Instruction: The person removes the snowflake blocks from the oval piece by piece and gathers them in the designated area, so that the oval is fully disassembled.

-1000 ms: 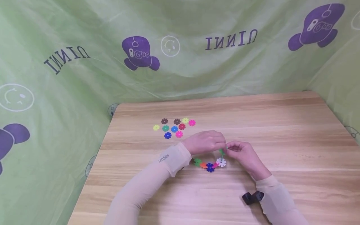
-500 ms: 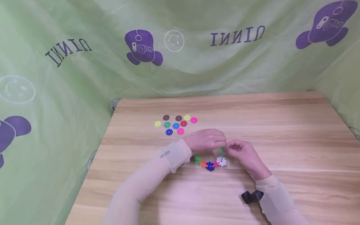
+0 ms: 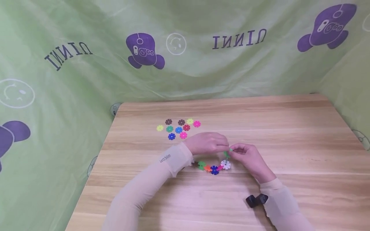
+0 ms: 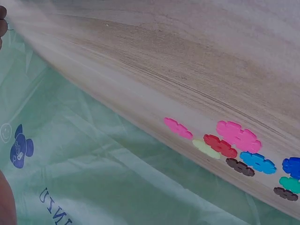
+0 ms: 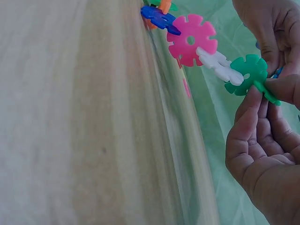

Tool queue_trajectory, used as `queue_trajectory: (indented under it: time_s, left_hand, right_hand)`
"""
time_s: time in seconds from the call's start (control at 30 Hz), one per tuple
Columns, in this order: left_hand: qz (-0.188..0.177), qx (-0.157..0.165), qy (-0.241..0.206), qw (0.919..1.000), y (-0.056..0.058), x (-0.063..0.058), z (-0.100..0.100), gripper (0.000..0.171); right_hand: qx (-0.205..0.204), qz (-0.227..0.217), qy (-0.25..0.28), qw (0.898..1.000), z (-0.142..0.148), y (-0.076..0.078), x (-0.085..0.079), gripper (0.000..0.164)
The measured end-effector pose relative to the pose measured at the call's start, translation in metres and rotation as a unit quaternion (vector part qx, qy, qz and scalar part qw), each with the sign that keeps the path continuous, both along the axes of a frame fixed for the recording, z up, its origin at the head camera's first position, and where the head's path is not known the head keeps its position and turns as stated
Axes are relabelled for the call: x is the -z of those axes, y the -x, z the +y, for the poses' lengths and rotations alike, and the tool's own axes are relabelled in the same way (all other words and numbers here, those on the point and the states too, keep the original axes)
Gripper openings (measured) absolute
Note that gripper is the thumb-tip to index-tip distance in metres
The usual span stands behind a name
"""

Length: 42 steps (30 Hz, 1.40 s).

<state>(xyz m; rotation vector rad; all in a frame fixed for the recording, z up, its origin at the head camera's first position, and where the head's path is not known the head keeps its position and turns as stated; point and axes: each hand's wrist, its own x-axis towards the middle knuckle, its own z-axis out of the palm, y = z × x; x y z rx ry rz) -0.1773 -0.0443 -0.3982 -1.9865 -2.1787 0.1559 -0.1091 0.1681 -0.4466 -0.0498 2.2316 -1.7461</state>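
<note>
A chain of slotted plastic flower discs curves between my hands. In the head view it runs through a green disc, an orange disc, a dark blue disc, a pink disc and a white disc. My right hand pinches a green disc, seen edge-on and joined to another green disc. Just beside it, my left hand holds a blue disc, mostly hidden by the fingers. My left forearm passes over the chain's far left part.
Several loose discs lie at the table's back left, among them a yellow disc, a red disc and a light blue disc. A black wrist camera sits at my right sleeve. Green printed cloth hangs behind the wooden table.
Both hands keep nearly the same hold at the green discs. The whole head view shifts slightly, and the hands appear a little further left.
</note>
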Motion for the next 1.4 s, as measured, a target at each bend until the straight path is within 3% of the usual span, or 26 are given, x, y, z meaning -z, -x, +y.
queue_trajectory:
  time_s: [0.27, 0.47, 0.77, 0.87, 0.93, 1.0, 1.13, 1.23, 1.4]
  left_hand:
    - [0.037, -0.02, 0.007, 0.9991, 0.0, 0.0, 0.003, 0.032]
    - [0.059, -0.009, -0.02, 0.998, 0.001, 0.002, 0.004, 0.027]
    - [0.028, -0.015, -0.053, 0.9981, 0.005, 0.009, 0.001, 0.024]
    - [0.003, -0.046, -0.049, 0.9977, 0.007, 0.009, -0.001, 0.027]
    - [-0.037, -0.085, -0.047, 0.9945, 0.009, 0.008, -0.003, 0.03]
    - [-0.087, -0.135, -0.051, 0.9857, 0.012, 0.008, -0.007, 0.034]
    - [-0.181, -0.25, -0.083, 0.9476, 0.024, 0.014, -0.019, 0.031]
    - [-0.226, -0.321, -0.1, 0.9145, 0.034, 0.02, -0.03, 0.023]
    - [-0.268, -0.399, -0.086, 0.8726, 0.047, 0.034, -0.047, 0.019]
  right_hand:
    - [0.0, -0.005, -0.003, 1.0, 0.001, 0.0, -0.003, 0.031]
    - [0.001, -0.011, 0.019, 1.0, 0.0, 0.0, -0.002, 0.032]
    - [0.002, -0.023, 0.009, 1.0, -0.002, 0.002, 0.003, 0.032]
    - [0.006, -0.025, -0.009, 1.0, -0.001, 0.003, 0.004, 0.034]
    - [0.01, -0.026, -0.016, 0.999, 0.0, 0.003, 0.004, 0.036]
    - [0.012, -0.025, -0.021, 0.999, 0.001, 0.004, 0.003, 0.037]
    - [0.013, -0.021, -0.02, 0.999, 0.002, 0.004, 0.0, 0.034]
    - [0.012, -0.016, -0.015, 1.0, 0.002, 0.003, -0.002, 0.033]
    - [0.014, -0.015, -0.016, 1.0, 0.002, 0.002, -0.001, 0.033]
